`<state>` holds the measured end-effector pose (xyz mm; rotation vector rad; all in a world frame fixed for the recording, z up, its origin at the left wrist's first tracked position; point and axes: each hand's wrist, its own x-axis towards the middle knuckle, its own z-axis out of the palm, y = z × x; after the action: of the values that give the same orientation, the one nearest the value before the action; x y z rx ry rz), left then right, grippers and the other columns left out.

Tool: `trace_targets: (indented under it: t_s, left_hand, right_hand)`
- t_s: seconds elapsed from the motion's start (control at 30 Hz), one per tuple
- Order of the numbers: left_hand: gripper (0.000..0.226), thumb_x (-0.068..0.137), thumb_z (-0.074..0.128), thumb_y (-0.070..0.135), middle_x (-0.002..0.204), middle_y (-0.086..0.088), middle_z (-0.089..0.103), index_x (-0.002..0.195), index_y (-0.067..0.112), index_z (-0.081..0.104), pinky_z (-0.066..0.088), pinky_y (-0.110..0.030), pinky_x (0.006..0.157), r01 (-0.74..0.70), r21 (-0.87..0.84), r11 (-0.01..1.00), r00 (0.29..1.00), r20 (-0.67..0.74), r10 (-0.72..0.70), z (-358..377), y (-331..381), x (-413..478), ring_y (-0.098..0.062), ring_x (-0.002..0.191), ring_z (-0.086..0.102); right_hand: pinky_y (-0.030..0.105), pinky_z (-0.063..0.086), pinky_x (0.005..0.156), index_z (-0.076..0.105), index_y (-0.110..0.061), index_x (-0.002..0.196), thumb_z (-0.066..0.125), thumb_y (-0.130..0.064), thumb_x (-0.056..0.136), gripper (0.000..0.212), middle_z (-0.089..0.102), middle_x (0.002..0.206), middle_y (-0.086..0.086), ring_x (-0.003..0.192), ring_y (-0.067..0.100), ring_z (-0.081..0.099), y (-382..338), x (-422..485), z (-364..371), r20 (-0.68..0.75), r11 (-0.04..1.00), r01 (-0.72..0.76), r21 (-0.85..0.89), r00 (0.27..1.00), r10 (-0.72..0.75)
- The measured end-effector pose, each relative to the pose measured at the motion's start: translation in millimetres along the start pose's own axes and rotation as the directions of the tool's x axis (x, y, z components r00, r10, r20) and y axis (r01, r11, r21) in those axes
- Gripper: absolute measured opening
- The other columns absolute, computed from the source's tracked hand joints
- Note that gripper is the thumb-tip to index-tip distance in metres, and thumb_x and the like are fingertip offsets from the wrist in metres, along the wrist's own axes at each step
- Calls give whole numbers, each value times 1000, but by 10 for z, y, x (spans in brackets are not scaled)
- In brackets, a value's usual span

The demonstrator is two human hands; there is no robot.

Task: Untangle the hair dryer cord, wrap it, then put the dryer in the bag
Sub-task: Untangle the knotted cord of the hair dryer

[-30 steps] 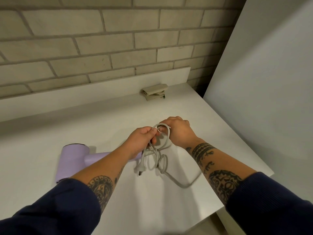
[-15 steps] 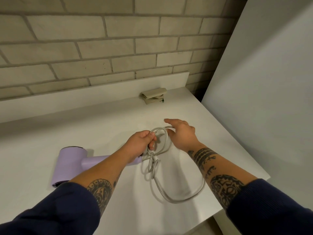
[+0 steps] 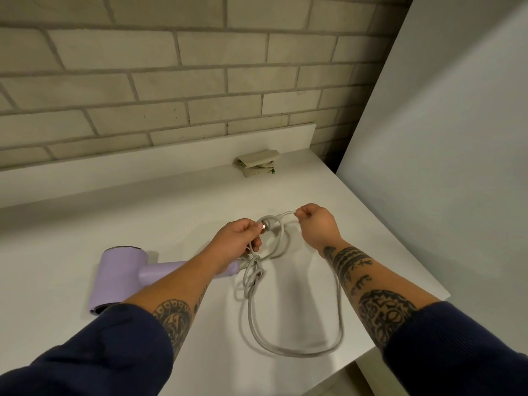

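A lilac hair dryer lies on the white table, its handle pointing right under my left forearm. Its grey cord runs from the handle into a knot just below my left hand, then sweeps out in a big loop toward the table's front edge. My left hand pinches the cord near the plug end. My right hand pinches a strand of the small upper loop and holds it to the right. A folded beige bag rests at the back of the table by the wall.
A brick wall rises behind the table's low white back ledge. A tall white panel stands close on the right. The table's right and front edges lie near my right forearm.
My right hand has closed on a strand and drawn it to the right, spreading the small loop. The large loop has spread wider across the table toward the front edge. The dryer has stayed put.
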<state>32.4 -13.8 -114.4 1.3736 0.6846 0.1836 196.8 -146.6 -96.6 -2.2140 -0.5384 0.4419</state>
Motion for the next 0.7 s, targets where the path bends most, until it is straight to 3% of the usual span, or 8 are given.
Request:
trace_targets:
  t_s: [0.13, 0.33, 0.53, 0.6, 0.7]
  left_hand:
    - [24, 104, 56, 21, 72, -10, 60, 101, 0, 67, 38, -27, 56, -14, 40, 999, 1000, -19, 14, 22, -1, 12, -17, 59, 49]
    - [19, 103, 59, 20, 76, -7, 68, 100, 7, 72, 44, -33, 64, -28, 59, 998, 998, -54, 32, 24, -5, 17, -19, 68, 56]
    - [16, 98, 67, 27, 90, -6, 77, 102, 13, 75, 49, -29, 67, -49, 119, 992, 994, -95, 60, 71, -7, 19, -15, 70, 59]
    - [11, 97, 68, 25, 94, -4, 78, 101, 18, 76, 50, -29, 70, -83, 148, 985, 988, -120, 101, 68, -32, 18, -15, 72, 62]
    - [11, 94, 72, 23, 99, 0, 77, 103, 27, 77, 53, -30, 82, -142, 179, 974, 967, -184, 175, 70, -55, -1, -14, 82, 66]
  right_hand:
    - [41, 56, 79, 65, -22, 95, 50, -27, 100, 17, 67, 91, 2, 82, 23, 62, 97, -11, -55, -12, 993, -74, 96, 997, 76]
    - [32, 54, 70, 65, -20, 100, 48, -22, 100, 17, 66, 93, 1, 77, 19, 61, 198, 42, -204, -130, 988, -128, 86, 982, 139]
    - [28, 48, 63, 69, -14, 106, 49, -19, 99, 22, 68, 101, 6, 80, 20, 61, 412, 132, -434, -180, 981, -182, 64, 965, 191]
    - [35, 55, 79, 68, -13, 114, 48, -14, 97, 26, 69, 112, 9, 95, 27, 64, 505, 149, -461, -168, 982, -185, 47, 967, 190]
    - [36, 52, 94, 59, -12, 131, 48, -7, 95, 39, 63, 127, 12, 109, 30, 60, 582, 134, -509, -115, 977, -213, 4, 970, 212]
